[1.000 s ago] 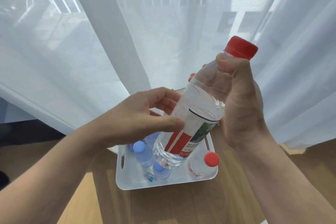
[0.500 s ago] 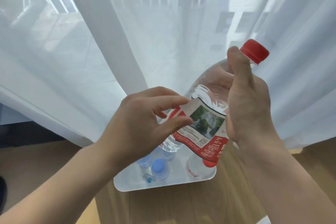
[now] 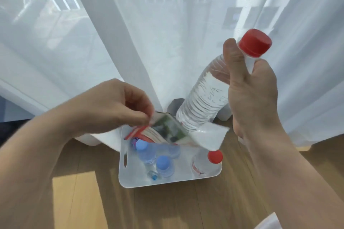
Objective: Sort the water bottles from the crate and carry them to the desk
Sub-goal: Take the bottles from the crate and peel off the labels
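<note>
My right hand (image 3: 251, 91) grips a clear water bottle (image 3: 202, 102) with a red cap near its neck and holds it tilted above the crate. My left hand (image 3: 115, 104) pinches the bottle's red, green and white label (image 3: 167, 130), which hangs peeled off the bottle's body and is blurred. Below them a white plastic crate (image 3: 130, 180) stands on the wooden floor. In it are a red-capped bottle (image 3: 215, 156) at the right and blue-capped bottles (image 3: 163, 161) at the left and middle.
Sheer white curtains (image 3: 149, 42) hang right behind the crate and reach the floor. Wooden floor (image 3: 167, 208) spreads in front of the crate. A small blue-tipped item (image 3: 153, 175) lies on the crate's bottom. The desk is not in view.
My left hand has pulled the label down and off the bottle's body. My right hand has raised the bottle's cap end higher and to the right.
</note>
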